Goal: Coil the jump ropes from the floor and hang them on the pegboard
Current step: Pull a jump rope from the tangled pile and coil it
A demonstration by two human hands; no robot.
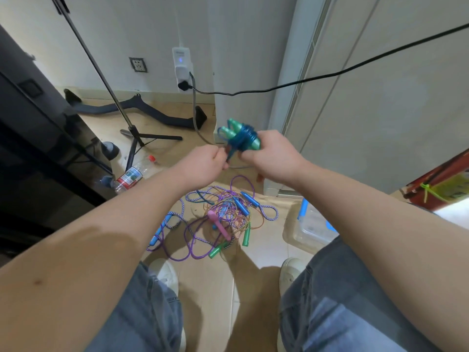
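Note:
A jump rope with green handles [239, 134] is held up in front of me, its blue cord wound tightly around the handles. My right hand [271, 154] grips this bundle from the right. My left hand [208, 161] pinches the loose blue cord end just left of the bundle. Below, on the floor, lies a tangled pile of jump ropes [218, 219] with purple, striped and orange cords and blue, pink and green handles. The pegboard is not in view.
A clear plastic bin with blue clips [312, 227] stands right of the pile. A plastic bottle [132, 175] lies at the left beside a tripod stand [137, 138]. A black cable [330, 74] hangs across the wall. My shoes [165, 273] flank the floor below the pile.

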